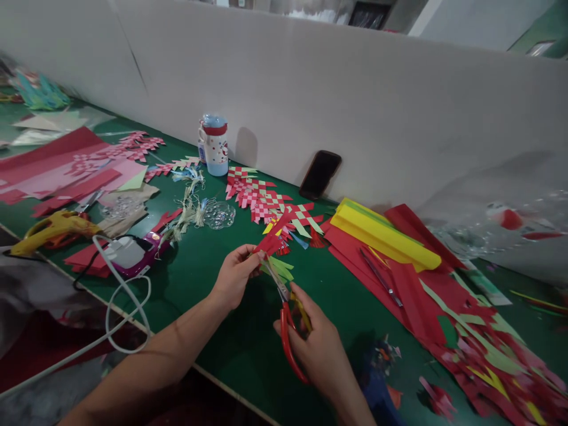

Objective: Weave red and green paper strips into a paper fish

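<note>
My left hand [234,275] pinches a strip of red paper [274,235] between thumb and fingers above the green table. In my right hand [317,334] is a pair of scissors [287,343] with red handles; its blades point up and left, right at the paper by my left fingertips. Whether the blades are cutting into the paper I cannot tell. Light green paper strips [283,269] lie just behind the blades. Beyond them spreads a row of woven red, pink and pale green paper pieces [266,198], with a few tassels [316,239] at the near end.
A phone [320,174] leans against the white partition [284,89]. Left of it stands a white and blue bottle [216,148]. A yellow glue gun [55,228] and a purple power strip [144,254] with a white cable lie left. Yellow paper [384,234], a pen [380,277] and scraps [501,361] lie right.
</note>
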Tool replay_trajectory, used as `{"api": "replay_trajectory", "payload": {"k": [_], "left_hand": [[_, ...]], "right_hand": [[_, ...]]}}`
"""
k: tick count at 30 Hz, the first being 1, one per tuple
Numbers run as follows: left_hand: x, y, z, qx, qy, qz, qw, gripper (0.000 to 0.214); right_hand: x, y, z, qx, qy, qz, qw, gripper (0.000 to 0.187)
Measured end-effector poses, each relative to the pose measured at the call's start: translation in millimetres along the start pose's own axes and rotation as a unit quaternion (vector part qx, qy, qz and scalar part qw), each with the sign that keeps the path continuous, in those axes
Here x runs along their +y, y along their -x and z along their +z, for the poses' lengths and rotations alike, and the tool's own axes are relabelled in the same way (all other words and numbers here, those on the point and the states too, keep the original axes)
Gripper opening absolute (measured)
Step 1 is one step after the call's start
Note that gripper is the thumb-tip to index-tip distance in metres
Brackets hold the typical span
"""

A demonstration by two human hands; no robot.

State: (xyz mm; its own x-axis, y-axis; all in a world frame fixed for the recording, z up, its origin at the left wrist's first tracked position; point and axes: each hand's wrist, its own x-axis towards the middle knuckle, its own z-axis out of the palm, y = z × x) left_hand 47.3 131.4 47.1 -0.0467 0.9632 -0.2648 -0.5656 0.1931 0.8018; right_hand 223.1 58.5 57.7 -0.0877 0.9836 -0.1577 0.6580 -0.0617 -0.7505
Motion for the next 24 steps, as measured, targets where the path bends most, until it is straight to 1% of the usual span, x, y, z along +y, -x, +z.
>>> {"api": "replay_trajectory", "payload": {"k": [5, 10, 14, 18, 24], "left_hand": [[-0.1, 1.0, 0.8, -0.002, -0.008, 0.002, 1.0, 0.033], [-0.4, 0.0, -0.3, -0.006, -0.023, 0.007, 1.0, 0.033], [0.9, 0.6, -0.2, -0.022, -0.044, 0.006, 0.999, 0.032], [2.3, 1.5, -0.8, -0.051, -0.058, -0.009, 0.997, 0.033], [-0.1, 0.4, -5.1, -0.074, -0.051, -0.036, 0.995, 0.032]], "right_hand": [[7.3, -2.5, -0.7, 0.01, 0.016, 0.007, 1.0, 0.068], [7.3, -3.1, -3.0, 0.008, 0.013, 0.006, 1.0, 0.067], [6.1, -2.4, -6.4, -0.001, 0.008, 0.011, 1.0, 0.068], [6.8, -0.8, -11.5, -0.005, 0.03, 0.021, 0.999, 0.07], [10.3, 3.1, -17.0, -0.013, 0.038, 0.023, 0.999, 0.069]]}}
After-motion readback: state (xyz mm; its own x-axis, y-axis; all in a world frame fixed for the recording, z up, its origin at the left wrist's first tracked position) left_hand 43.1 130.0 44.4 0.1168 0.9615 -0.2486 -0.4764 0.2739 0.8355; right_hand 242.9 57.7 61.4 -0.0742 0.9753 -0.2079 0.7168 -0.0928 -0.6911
